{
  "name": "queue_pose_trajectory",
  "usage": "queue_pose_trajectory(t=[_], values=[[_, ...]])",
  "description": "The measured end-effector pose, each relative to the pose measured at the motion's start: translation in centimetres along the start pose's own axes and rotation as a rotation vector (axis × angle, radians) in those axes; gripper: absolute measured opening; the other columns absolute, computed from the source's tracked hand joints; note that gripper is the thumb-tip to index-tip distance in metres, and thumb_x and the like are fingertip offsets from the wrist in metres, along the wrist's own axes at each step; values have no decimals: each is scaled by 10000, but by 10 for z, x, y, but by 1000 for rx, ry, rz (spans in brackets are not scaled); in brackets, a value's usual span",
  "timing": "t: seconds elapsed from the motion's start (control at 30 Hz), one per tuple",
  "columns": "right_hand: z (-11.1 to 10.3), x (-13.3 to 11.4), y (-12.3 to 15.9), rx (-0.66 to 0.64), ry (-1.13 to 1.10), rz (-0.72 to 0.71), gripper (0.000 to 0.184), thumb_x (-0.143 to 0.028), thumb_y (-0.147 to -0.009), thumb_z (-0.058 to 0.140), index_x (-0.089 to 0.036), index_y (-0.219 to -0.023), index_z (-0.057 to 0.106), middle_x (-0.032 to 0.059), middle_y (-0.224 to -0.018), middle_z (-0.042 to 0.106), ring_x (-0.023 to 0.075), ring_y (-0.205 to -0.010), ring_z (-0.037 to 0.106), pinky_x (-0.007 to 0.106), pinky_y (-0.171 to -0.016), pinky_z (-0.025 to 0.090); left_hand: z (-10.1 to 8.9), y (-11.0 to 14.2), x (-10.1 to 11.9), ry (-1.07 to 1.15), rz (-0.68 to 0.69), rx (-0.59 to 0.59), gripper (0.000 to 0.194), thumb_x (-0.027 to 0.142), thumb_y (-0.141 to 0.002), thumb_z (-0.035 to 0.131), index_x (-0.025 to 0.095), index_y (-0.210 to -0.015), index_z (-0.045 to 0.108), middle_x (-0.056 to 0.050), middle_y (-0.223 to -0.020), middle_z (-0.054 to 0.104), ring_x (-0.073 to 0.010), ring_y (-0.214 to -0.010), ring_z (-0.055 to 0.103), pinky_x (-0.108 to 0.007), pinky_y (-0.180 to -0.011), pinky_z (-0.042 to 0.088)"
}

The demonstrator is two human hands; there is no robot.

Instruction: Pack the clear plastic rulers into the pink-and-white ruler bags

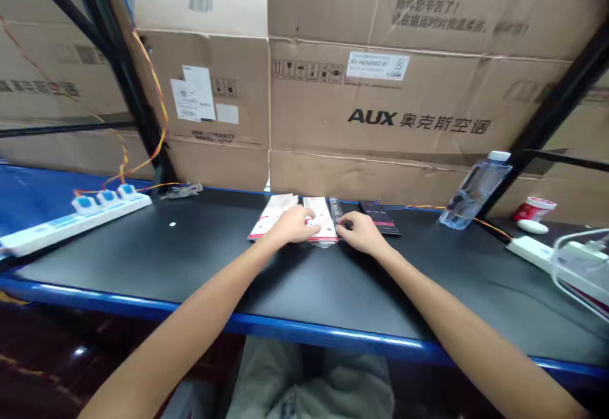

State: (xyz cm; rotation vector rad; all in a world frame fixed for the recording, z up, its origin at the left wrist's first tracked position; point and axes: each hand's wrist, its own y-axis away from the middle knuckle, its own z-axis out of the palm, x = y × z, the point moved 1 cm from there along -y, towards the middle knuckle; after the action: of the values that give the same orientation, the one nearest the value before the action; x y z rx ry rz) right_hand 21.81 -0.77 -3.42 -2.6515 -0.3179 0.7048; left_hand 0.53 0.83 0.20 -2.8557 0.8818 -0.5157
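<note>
White-red packets (320, 219) lie at far edge of black surface (166, 248); L hand (292, 225) grip curled on them, R hand (361, 232) grip at their right edge, pinch unclear, near dark box (379, 217).

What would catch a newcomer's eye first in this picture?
Cardboard boxes printed AUX fill the view behind a black table. The left hand rests on white-and-red packets, the right hand beside them, at its far edge. A water bottle sits right, a power strip left.
</note>
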Motion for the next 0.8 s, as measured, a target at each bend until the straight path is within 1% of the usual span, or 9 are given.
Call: queue_pose_trajectory(t=[0.07,0.17,0.23,0.3,0.4,0.47,0.57,0.67,0.8], values=[[0,1,-1,-2,0,-3,200,-241,-801,605,-136,-892,749,112,-982,740,232,-916,669,287,-799,481,1,3,2,1,25,-23,630,578,-805,622,129,-1246,661,-161,-1233,658,-321,-1132,615,-367,-964,459],[-1,3,-2,-2,-5,1,192,-240,-797,614,-143,-891,750,106,-974,739,225,-906,668,281,-792,481,3,5,4,3,68,-59,725,625,-731,694,148,-1275,650,-160,-1294,623,-337,-1175,588,-378,-995,446],[-1,3,-2,2,-11,11,187,-240,-790,619,-149,-888,750,100,-967,738,221,-887,667,280,-780,483,4,5,4,5,100,-81,688,594,-750,696,156,-1279,650,-156,-1294,623,-338,-1175,588,-388,-997,444],[-1,3,-2,10,-18,25,178,-241,-782,623,-155,-874,748,94,-951,737,220,-869,666,285,-774,485,4,5,4,8,134,-91,601,537,-786,685,159,-1252,665,-151,-1258,645,-332,-1156,599,-389,-985,450],[-3,3,-3,35,-32,49,162,-244,-749,649,-157,-850,740,89,-927,731,224,-868,669,296,-790,491,3,4,4,23,202,-95,461,415,-799,689,170,-1190,697,-127,-1212,681,-306,-1141,611,-362,-986,449],[-4,4,-4,65,-45,73,190,-240,-711,680,-149,-868,734,98,-957,725,233,-897,673,305,-809,500,2,3,4,38,236,-90,407,326,-793,676,177,-1170,706,-112,-1199,696,-287,-1128,619,-340,-977,454],[-5,4,-5,102,-79,118,265,-235,-658,719,-140,-905,722,116,-1029,715,239,-924,683,303,-800,518,2,4,5,61,261,-80,389,225,-757,649,183,-1136,721,-93,-1165,712,-268,-1084,639,-319,-943,470],[-5,6,-5,109,-132,159,284,-236,-639,735,-145,-907,703,107,-1024,717,222,-865,703,286,-743,535,3,5,5,85,276,-80,378,193,-729,644,185,-1095,740,-80,-1123,728,-257,-1037,657,-305,-902,488],[-4,7,-5,110,-209,190,379,-225,-644,726,-149,-1010,660,86,-1010,726,172,-727,706,259,-660,535,3,5,5,116,288,-79,348,188,-723,654,196,-1056,756,-63,-1094,744,-241,-1019,669,-293,-906,492]])
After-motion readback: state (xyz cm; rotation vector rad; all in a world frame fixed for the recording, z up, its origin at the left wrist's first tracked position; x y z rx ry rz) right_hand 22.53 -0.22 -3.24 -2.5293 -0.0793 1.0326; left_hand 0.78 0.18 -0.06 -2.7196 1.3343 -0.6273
